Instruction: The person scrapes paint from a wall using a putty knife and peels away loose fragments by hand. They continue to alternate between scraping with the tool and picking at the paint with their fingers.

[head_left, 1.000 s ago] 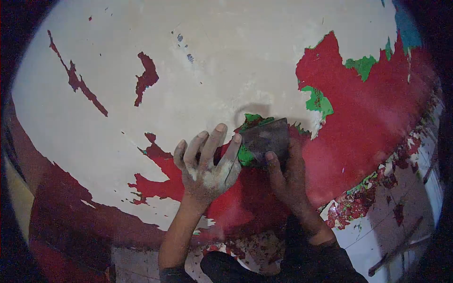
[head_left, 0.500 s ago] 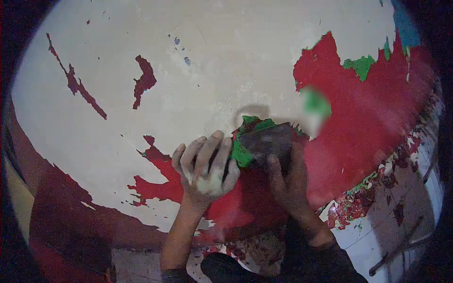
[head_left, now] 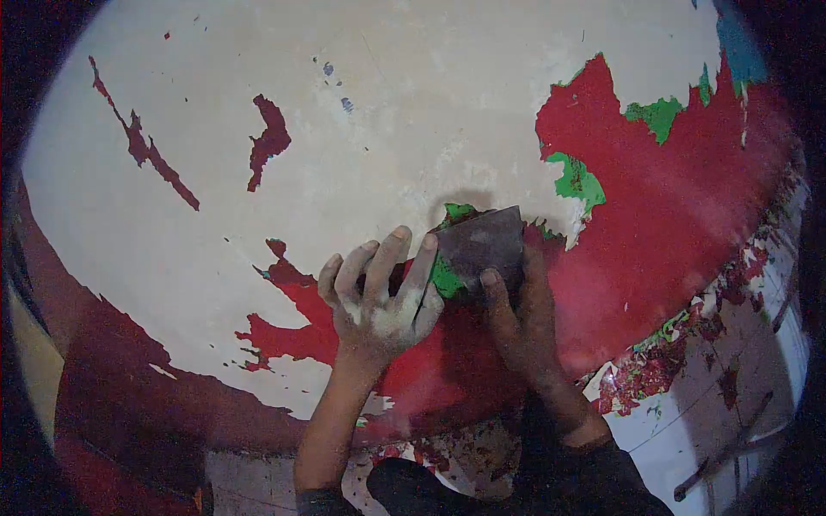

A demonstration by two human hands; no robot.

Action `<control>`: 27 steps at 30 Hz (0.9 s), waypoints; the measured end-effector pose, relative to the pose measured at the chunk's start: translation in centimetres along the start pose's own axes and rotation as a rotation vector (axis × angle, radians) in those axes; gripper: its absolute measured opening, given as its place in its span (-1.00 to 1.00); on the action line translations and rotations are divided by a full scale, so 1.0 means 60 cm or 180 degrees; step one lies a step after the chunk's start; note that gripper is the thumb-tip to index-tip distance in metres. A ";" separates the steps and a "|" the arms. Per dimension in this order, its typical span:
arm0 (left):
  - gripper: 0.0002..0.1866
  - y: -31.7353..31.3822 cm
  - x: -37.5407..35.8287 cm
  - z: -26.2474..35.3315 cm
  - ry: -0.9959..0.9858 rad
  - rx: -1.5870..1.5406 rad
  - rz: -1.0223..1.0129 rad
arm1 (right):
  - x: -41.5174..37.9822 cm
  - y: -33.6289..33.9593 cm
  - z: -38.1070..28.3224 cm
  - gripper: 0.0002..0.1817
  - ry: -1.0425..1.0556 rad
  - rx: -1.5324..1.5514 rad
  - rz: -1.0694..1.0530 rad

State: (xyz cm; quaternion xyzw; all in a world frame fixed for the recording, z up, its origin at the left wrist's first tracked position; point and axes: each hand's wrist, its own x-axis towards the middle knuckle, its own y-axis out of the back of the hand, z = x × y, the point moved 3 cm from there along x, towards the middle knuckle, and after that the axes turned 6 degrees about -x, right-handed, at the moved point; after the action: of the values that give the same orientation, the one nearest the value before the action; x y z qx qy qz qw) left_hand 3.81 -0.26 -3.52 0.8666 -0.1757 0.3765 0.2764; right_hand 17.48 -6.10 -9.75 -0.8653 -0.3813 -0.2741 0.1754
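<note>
My right hand [head_left: 527, 331] grips a dark flat scraper [head_left: 480, 245], its thumb on the near face and fingers along the right edge. The blade lies close over a patch of green paint [head_left: 446, 281], partly hiding it, where the red paint [head_left: 637, 258] meets the pale surface [head_left: 370, 146]. To its left, my left hand [head_left: 377, 297], coated in pale dust, has its fingers spread over the red and pale border. Its index fingertip is right at the scraper's left edge.
The large rounded panel carries leftover dark red strips [head_left: 272, 142] and another green patch [head_left: 578, 181]. Below its curved edge, peeled paint flakes [head_left: 641, 378] lie on a pale sheet [head_left: 654, 434]. A thin dark rod [head_left: 723, 451] is at the lower right.
The scraper has shifted slightly up and left, and its blade shows more clearly. My left index finger has stretched out toward the blade's edge.
</note>
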 end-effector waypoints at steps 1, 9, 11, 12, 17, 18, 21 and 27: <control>-0.55 0.000 0.000 -0.001 -0.0005 -0.0032 0.0026 | -0.002 -0.002 0.006 -0.71 -0.0065 0.0078 -0.0031; -0.60 0.007 -0.002 -0.005 -0.0089 -0.0513 0.0274 | -0.011 0.005 0.006 -0.70 0.0150 -0.0138 -0.0029; -0.62 0.007 -0.008 -0.009 -0.0110 -0.0710 0.0360 | -0.016 0.005 0.020 -0.70 0.0314 -0.0201 0.0043; -0.62 0.006 -0.012 -0.010 -0.0116 -0.0807 0.0398 | -0.015 0.008 0.017 -0.69 0.0284 -0.0309 0.0133; -0.60 0.002 -0.007 -0.012 0.0055 -0.0781 0.0494 | -0.003 0.022 -0.007 -0.69 0.0233 -0.0748 0.0326; -0.58 0.003 -0.004 -0.009 0.0095 -0.0696 0.0450 | -0.001 0.021 -0.008 -0.69 0.0198 -0.0638 0.0277; -0.56 0.004 0.003 -0.002 0.0164 -0.0317 0.0182 | 0.003 0.020 -0.010 -0.66 -0.0006 -0.0435 0.0094; -0.51 0.002 0.006 0.004 0.0127 -0.0033 -0.0037 | 0.002 0.017 -0.006 -0.61 -0.0333 -0.0221 -0.0126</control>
State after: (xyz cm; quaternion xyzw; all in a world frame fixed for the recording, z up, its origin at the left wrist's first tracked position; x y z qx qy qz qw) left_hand 4.09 -0.54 -3.34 0.8585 -0.1670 0.3912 0.2866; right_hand 18.16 -6.90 -9.48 -0.8763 -0.3973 -0.2449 0.1196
